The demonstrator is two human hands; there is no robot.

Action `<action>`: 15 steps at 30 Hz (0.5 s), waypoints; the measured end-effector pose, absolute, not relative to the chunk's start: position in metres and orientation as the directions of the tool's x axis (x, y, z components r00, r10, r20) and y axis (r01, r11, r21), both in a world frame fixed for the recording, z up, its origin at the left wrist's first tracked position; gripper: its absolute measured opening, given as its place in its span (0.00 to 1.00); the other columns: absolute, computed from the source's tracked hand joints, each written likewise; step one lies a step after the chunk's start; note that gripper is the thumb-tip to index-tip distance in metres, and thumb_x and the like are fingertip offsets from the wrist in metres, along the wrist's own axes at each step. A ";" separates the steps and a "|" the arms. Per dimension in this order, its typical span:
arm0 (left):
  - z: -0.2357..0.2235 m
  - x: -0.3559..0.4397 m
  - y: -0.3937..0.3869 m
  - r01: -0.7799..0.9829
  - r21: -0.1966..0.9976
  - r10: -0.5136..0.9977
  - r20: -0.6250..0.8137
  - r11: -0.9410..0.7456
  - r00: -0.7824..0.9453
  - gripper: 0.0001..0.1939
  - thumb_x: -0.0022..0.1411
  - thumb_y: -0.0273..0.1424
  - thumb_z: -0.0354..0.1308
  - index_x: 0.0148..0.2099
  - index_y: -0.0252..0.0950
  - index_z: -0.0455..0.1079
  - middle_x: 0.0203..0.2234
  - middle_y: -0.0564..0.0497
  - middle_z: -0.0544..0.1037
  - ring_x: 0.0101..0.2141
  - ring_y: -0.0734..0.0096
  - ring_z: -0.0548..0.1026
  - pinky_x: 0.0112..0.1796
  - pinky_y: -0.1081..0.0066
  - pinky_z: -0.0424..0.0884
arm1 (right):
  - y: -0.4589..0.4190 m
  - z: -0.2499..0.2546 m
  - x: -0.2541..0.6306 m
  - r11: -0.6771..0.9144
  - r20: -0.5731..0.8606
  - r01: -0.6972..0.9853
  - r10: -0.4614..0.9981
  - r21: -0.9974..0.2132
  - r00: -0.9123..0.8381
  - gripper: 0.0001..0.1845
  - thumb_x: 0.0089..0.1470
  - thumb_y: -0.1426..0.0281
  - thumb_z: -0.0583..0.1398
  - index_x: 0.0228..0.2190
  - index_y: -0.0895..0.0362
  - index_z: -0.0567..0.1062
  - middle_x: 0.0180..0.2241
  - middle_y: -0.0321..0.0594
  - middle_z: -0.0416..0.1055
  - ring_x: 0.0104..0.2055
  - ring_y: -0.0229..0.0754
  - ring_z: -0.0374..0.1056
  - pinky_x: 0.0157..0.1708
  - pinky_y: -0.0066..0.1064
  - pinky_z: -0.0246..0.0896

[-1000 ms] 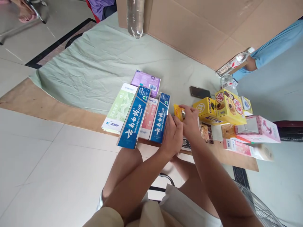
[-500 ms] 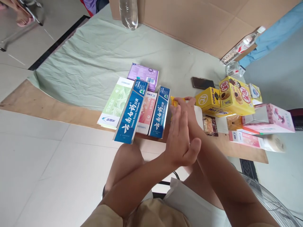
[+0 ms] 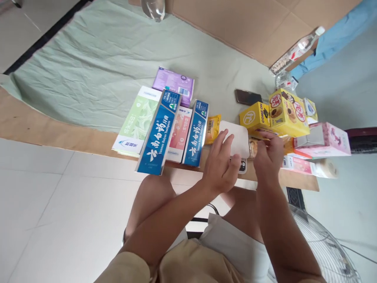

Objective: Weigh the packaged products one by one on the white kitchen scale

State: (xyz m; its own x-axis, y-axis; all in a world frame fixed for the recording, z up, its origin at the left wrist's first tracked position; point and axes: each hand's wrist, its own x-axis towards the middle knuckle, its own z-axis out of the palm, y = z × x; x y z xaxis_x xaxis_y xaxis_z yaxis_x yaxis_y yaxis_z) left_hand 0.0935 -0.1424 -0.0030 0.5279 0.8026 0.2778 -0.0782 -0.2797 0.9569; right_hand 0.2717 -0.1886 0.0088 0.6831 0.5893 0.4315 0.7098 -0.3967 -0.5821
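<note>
My left hand (image 3: pixel 220 165) is open, fingers apart, at the edge of a white rounded flat piece (image 3: pixel 240 137). Whether it touches the piece, I cannot tell. A corner with dark round lenses, like a phone's back (image 3: pixel 243 166), shows below the piece. Just left of it lies a yellow snack packet (image 3: pixel 213 127). My right hand (image 3: pixel 269 155) has its thumb and forefinger apart, at a small brown snack packet (image 3: pixel 253 148) that it partly covers. In front of its fingertips stands a yellow box (image 3: pixel 255 118).
To the left lie blue toothpaste boxes (image 3: pixel 160 133), a pink box (image 3: pixel 179 135), green-white packs (image 3: pixel 137 120) and a purple pack (image 3: pixel 173 84). A dark phone (image 3: pixel 247 96), a yellow snack box (image 3: pixel 288 114) and a pink box (image 3: pixel 324 139) are right. A bottle (image 3: pixel 297 51) leans on cardboard.
My right hand has left the yellow snack packet and moved right to the brown one. My left hand's fingers have spread. The view has shifted slightly.
</note>
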 end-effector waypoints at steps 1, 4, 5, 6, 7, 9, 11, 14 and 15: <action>-0.003 0.096 -0.143 -0.089 0.959 0.799 0.273 -0.268 0.537 0.40 0.76 0.57 0.32 0.71 0.33 0.61 0.74 0.33 0.61 0.75 0.51 0.59 0.73 0.45 0.57 | -0.202 0.002 0.282 -0.428 0.421 0.662 0.531 -0.616 0.735 0.18 0.56 0.64 0.55 0.46 0.55 0.76 0.47 0.47 0.74 0.43 0.46 0.71 0.48 0.45 0.71; -0.003 0.111 -0.152 -0.100 0.982 0.814 0.190 -0.162 0.548 0.40 0.75 0.59 0.34 0.70 0.35 0.62 0.73 0.34 0.62 0.74 0.51 0.60 0.73 0.46 0.56 | -0.230 -0.024 0.308 -0.490 0.365 0.551 0.427 -0.676 0.827 0.19 0.54 0.64 0.54 0.45 0.57 0.74 0.45 0.48 0.75 0.44 0.47 0.72 0.48 0.46 0.71; -0.003 0.118 -0.156 -0.093 0.991 0.817 0.136 -0.101 0.560 0.40 0.75 0.59 0.35 0.70 0.35 0.61 0.73 0.35 0.61 0.74 0.52 0.59 0.73 0.47 0.56 | -0.235 -0.032 0.314 -0.499 0.347 0.532 0.418 -0.684 0.839 0.19 0.53 0.65 0.53 0.45 0.57 0.75 0.44 0.48 0.76 0.44 0.48 0.73 0.49 0.47 0.72; -0.003 0.127 -0.161 -0.084 0.996 0.811 0.082 -0.040 0.579 0.39 0.75 0.58 0.35 0.71 0.36 0.60 0.74 0.36 0.61 0.74 0.53 0.59 0.74 0.48 0.56 | -0.238 -0.038 0.319 -0.503 0.333 0.519 0.415 -0.691 0.846 0.20 0.53 0.65 0.52 0.44 0.57 0.75 0.43 0.49 0.77 0.45 0.49 0.73 0.50 0.48 0.72; -0.004 0.136 -0.166 -0.074 0.997 0.795 0.039 0.008 0.605 0.38 0.76 0.57 0.35 0.72 0.36 0.59 0.74 0.36 0.60 0.75 0.55 0.58 0.74 0.49 0.56 | -0.240 -0.043 0.322 -0.503 0.323 0.511 0.416 -0.697 0.850 0.20 0.54 0.66 0.52 0.44 0.57 0.75 0.43 0.50 0.77 0.46 0.50 0.74 0.52 0.50 0.71; -0.005 0.156 -0.175 -0.054 0.997 0.742 -0.003 0.052 0.670 0.36 0.76 0.56 0.36 0.73 0.38 0.56 0.75 0.38 0.59 0.76 0.56 0.56 0.75 0.49 0.54 | -0.242 -0.046 0.327 -0.497 0.312 0.508 0.426 -0.703 0.849 0.19 0.55 0.66 0.52 0.44 0.56 0.76 0.46 0.51 0.78 0.51 0.51 0.74 0.57 0.51 0.69; -0.006 0.174 -0.182 -0.021 0.998 0.690 -0.030 0.066 0.724 0.37 0.77 0.55 0.36 0.74 0.37 0.55 0.76 0.38 0.57 0.76 0.56 0.54 0.76 0.49 0.51 | -0.244 -0.043 0.329 -0.482 0.323 0.538 0.460 -0.691 0.827 0.18 0.56 0.65 0.54 0.45 0.54 0.77 0.50 0.50 0.78 0.57 0.52 0.72 0.63 0.52 0.64; -0.006 0.197 -0.193 0.027 0.998 0.641 -0.058 0.058 0.766 0.39 0.76 0.57 0.35 0.76 0.38 0.52 0.78 0.40 0.53 0.78 0.56 0.50 0.77 0.50 0.47 | -0.245 -0.035 0.331 -0.433 0.332 0.634 0.588 -0.640 0.737 0.19 0.60 0.63 0.54 0.48 0.53 0.79 0.54 0.48 0.79 0.60 0.51 0.71 0.68 0.52 0.60; -0.005 0.203 -0.196 0.035 0.998 0.634 -0.054 0.043 0.771 0.40 0.76 0.58 0.35 0.77 0.38 0.50 0.78 0.41 0.51 0.78 0.56 0.48 0.77 0.50 0.45 | -0.245 -0.032 0.331 -0.426 0.314 0.654 0.630 -0.625 0.710 0.20 0.61 0.63 0.54 0.49 0.53 0.79 0.55 0.48 0.80 0.61 0.52 0.71 0.68 0.52 0.59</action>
